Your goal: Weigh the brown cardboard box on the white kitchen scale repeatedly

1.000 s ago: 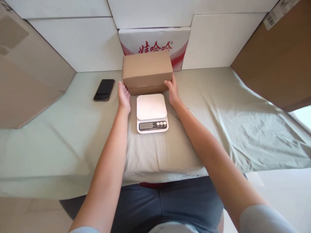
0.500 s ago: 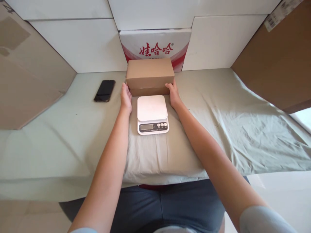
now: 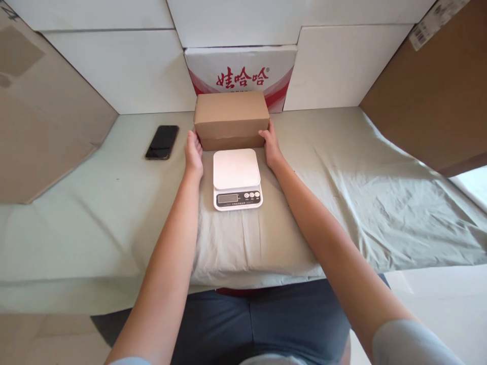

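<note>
A closed brown cardboard box (image 3: 232,121) lies behind a white kitchen scale (image 3: 236,170) on the cloth-covered surface. My left hand (image 3: 194,150) is against the box's left end, and my right hand (image 3: 271,144) grips its right end, the thumb on the front face. Between them the two hands hold the box; some fingers are hidden behind its ends. The scale's plate carries nothing, and its display and several round buttons face me. No digits can be made out on the display.
A black phone (image 3: 162,142) lies left of the box. White panels (image 3: 117,71) and a white carton with red lettering (image 3: 243,76) stand along the back. Large cardboard sheets or boxes flank both sides (image 3: 45,116), (image 3: 426,101). Pale green cloth (image 3: 323,167) covers the surface, wrinkled at right.
The whole view has shifted slightly, so everything appears a little further left. Both hands stay at the ends of the box, which has hardly moved relative to the scale.
</note>
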Tool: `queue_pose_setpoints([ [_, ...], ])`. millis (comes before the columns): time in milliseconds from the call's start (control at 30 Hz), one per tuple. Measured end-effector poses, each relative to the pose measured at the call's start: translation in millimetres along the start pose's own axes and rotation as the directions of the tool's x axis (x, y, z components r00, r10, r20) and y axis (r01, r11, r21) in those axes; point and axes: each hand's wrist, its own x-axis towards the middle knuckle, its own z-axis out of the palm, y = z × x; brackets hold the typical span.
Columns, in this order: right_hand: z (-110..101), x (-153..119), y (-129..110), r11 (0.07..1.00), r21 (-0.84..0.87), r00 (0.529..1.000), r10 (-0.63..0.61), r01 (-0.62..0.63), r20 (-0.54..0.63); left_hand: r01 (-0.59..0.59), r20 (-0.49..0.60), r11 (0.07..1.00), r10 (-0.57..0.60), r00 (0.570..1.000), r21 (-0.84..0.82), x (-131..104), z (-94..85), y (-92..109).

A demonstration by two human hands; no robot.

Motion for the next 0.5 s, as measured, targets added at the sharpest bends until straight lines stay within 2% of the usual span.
queue_pose_setpoints([
  [267,0,-10,-5,0.999,-0.044,1.0,0.003,-0.002,0.02,-0.03,0.027,0.999,0.029,0.999,0.022,1,-2.3,-5],
  [500,6,-15,-16,0.998,-0.063,1.0,0.004,-0.003,0.019,-0.031,0.001,0.998,0.031,1.0,0.052,0,0.9,-4],
])
